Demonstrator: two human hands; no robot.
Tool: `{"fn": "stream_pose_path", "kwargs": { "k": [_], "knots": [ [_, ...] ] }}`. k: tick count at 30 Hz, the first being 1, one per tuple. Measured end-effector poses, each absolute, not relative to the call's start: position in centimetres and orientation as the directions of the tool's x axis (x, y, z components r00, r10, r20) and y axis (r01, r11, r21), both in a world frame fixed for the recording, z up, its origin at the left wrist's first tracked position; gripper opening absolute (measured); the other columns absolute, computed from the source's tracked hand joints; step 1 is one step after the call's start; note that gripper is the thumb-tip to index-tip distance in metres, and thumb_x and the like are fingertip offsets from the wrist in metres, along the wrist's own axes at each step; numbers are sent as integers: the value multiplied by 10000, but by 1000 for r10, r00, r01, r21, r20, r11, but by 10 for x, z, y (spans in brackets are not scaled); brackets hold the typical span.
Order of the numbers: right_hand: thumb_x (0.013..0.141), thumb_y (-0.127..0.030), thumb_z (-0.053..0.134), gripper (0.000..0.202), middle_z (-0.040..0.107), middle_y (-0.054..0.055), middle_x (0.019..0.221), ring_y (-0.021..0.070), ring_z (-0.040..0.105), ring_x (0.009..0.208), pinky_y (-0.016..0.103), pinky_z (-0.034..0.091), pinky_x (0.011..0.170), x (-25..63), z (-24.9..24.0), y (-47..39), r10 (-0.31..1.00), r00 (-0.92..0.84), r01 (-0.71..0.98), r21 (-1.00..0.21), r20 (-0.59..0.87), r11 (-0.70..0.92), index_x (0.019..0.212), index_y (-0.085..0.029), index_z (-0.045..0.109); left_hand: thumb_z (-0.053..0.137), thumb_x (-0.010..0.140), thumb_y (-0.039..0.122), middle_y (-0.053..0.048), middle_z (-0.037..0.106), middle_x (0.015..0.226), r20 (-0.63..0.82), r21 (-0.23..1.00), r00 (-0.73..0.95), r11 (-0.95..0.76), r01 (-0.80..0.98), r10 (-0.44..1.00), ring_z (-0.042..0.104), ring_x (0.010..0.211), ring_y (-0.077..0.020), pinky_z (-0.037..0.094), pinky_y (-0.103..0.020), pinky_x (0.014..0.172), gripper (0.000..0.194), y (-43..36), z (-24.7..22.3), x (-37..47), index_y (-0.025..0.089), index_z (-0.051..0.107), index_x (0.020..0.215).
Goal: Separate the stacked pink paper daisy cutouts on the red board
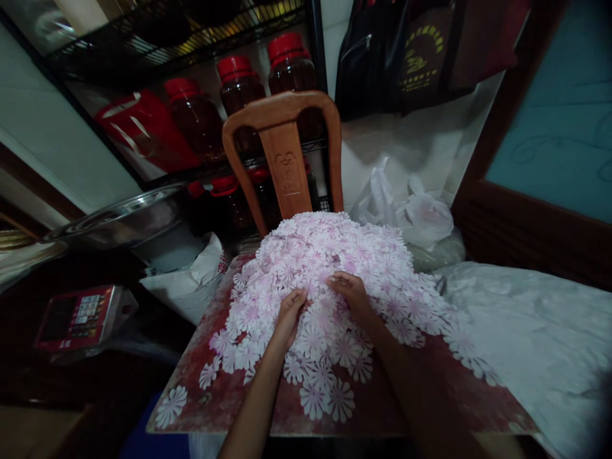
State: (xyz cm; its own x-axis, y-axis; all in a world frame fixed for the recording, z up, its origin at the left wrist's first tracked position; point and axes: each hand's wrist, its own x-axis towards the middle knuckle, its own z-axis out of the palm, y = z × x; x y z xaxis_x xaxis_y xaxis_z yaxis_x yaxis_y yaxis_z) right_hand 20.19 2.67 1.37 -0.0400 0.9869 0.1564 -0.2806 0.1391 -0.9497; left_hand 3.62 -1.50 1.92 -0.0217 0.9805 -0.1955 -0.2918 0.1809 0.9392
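A large heap of white and pink flower-shaped pieces (335, 245) covers much of a worn red board (224, 408). My left hand (291, 312) is over the middle of the heap, its thumb and fingertips pinched together at a pale piece too small to make out. To its right and slightly farther off, my right hand (351, 292) is also closed, with thumb and forefinger together among the petals; what they hold is hidden. The two hands are a short gap apart. Single flower pieces lie flat near the board's front edge.
Behind the board stands a wooden chair (282, 121). Red-lidded jars (291, 70) fill a black rack. A white sheet or sack (535, 331) lies at the right, plastic bags (425, 217) behind it. At the left are a metal basin (129, 220) and a red boxed device (79, 319).
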Motion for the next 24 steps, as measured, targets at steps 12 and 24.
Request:
{"fn": "stream_pose_path", "kwargs": {
  "k": [12,24],
  "knots": [
    [662,-446,684,347,641,54,846,149,562,762,246,436,695,202,11,24,962,-130,-173,-961,239,215,830,-143,662,678,611,451,18,581,690,-184,941,-5,175,-289,983,517,626,-31,342,-123,622,398,-16,23,37,154,548,842],
    [820,-457,487,373,597,23,677,117,517,665,226,397,645,200,18,21,904,-292,-54,-949,313,312,763,-155,698,660,624,431,23,564,678,-158,949,14,156,-274,987,488,587,-25,322,-127,586,380,-16,22,37,146,541,845]
  ]
}}
